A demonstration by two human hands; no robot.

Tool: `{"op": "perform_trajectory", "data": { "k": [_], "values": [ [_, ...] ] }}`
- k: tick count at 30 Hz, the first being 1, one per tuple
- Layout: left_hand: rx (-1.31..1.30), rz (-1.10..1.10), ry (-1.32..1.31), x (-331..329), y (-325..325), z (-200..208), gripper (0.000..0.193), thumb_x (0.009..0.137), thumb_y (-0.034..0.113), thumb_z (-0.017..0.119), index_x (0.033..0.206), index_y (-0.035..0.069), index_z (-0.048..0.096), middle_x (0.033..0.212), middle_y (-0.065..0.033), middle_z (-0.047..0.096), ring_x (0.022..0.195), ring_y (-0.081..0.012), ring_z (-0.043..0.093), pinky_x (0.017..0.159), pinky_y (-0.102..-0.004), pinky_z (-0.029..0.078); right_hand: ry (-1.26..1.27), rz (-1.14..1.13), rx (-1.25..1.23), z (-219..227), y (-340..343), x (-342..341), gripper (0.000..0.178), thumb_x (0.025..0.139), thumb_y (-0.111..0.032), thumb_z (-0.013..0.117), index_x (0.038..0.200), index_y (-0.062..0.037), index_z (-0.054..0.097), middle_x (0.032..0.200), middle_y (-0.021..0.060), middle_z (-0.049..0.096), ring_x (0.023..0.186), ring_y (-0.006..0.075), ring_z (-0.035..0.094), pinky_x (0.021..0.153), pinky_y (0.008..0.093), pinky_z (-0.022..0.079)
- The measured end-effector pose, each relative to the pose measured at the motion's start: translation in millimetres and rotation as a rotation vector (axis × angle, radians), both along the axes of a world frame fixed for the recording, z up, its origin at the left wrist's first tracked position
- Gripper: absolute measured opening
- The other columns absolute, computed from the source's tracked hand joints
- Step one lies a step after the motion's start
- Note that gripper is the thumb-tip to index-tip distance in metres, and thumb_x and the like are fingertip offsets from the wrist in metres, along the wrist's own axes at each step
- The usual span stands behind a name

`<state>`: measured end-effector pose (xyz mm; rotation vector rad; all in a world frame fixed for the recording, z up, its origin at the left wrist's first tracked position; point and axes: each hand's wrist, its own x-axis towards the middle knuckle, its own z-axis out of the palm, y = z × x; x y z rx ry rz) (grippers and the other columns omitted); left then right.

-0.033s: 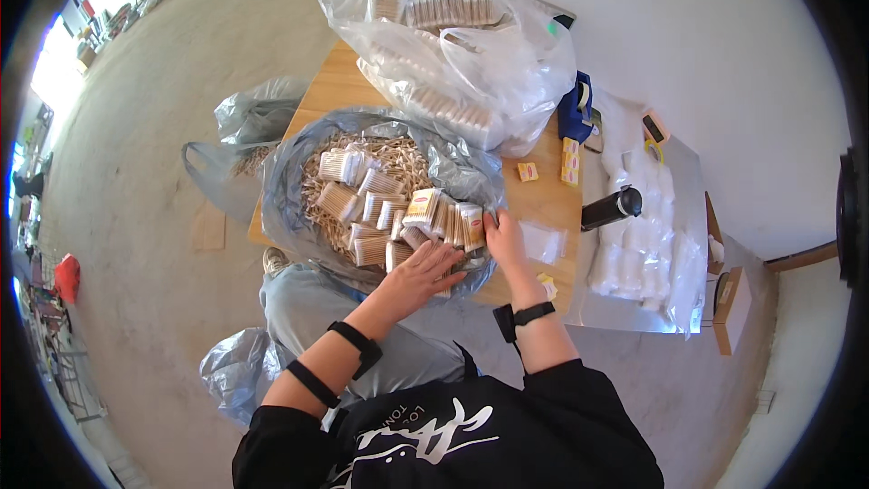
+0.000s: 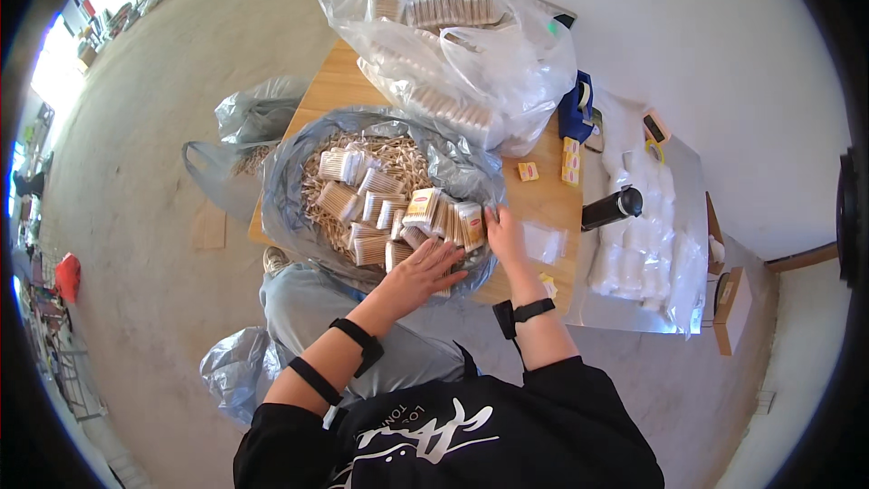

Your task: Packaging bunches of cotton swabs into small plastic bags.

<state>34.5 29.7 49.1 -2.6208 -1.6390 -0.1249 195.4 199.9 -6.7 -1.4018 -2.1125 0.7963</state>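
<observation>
A grey plastic bag (image 2: pixel 294 152) stands wide-mouthed on the table's near left, full of loose cotton swabs (image 2: pixel 401 152). Several clear packs of swabs (image 2: pixel 339 202) lie on top of them. My left hand (image 2: pixel 418 273) rests flat, fingers stretched out, over packs at the bag's near side. Beside its fingertips sit a yellow-and-white labelled pack (image 2: pixel 421 208) and a row of upright packs ending in another labelled pack (image 2: pixel 471 226). My right hand (image 2: pixel 505 234) is at the bag's right rim against that end pack; its fingers are mostly hidden, so its grip is unclear.
A large clear bag of swab packs (image 2: pixel 453 104) covers the far side of the wooden table (image 2: pixel 333 81). To the right are a blue tape dispenser (image 2: pixel 575 109), small yellow boxes (image 2: pixel 569 163), a black bottle (image 2: pixel 611 209) and plastic-wrapped white packs (image 2: pixel 634 254).
</observation>
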Motion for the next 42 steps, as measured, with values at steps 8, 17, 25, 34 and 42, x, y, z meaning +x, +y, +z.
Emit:
{"op": "perform_trajectory", "data": {
  "k": [8,17,25,34,42],
  "values": [
    [0.088,0.140,-0.029,-17,36,-16,0.046,0.077,0.021,0.056,0.124,0.023,0.055,0.133,-0.0045,0.045,0.134,-0.0265,0.028,0.112,-0.0489,0.017,0.932,-0.126,-0.480,64,26,-9,0.026,0.094,-0.023,0.052,0.107,0.0004,0.055,0.093,0.0075,0.063,0.087,0.0161,0.059,0.077,0.0306,0.048],
    [0.099,0.507,-0.327,-41,78,4,0.048,0.078,0.029,0.064,0.124,0.016,0.053,0.137,-0.0100,0.041,0.134,-0.0299,0.028,0.109,-0.0569,0.014,1.033,-0.500,-0.472,71,40,66,0.022,0.092,-0.018,0.055,0.106,-0.0014,0.054,0.089,0.0066,0.059,0.082,0.0155,0.058,0.075,0.0293,0.049],
    [0.045,0.620,-0.366,-48,91,-7,0.050,0.084,0.034,0.058,0.128,0.012,0.048,0.142,-0.0112,0.037,0.135,-0.0307,0.028,0.109,-0.0564,0.011,0.211,-0.236,0.448,97,-35,40,0.020,0.083,-0.007,0.061,0.101,-0.0018,0.054,0.081,0.0098,0.056,0.070,0.0253,0.055,0.064,0.0366,0.045],
    [-0.097,0.827,-0.273,-91,109,3,0.058,0.090,0.047,0.046,0.140,0.019,0.035,0.150,-0.0114,0.022,0.141,-0.0294,0.011,0.111,-0.0523,0.005,-0.002,0.635,0.062,31,-94,-34,0.031,0.077,-0.014,0.067,0.101,-0.0037,0.052,0.096,0.0160,0.055,0.089,0.0340,0.057,0.073,0.0439,0.048],
    [0.055,0.886,-0.487,-94,96,0,0.054,0.090,0.043,0.050,0.133,0.011,0.044,0.146,-0.0183,0.028,0.138,-0.0351,0.019,0.109,-0.0549,0.011,-0.269,0.404,0.088,27,-111,-66,0.072,0.070,-0.021,0.075,0.128,-0.0039,0.037,0.117,0.0213,0.042,0.103,0.0409,0.053,0.083,0.0449,0.048]
  ]
}}
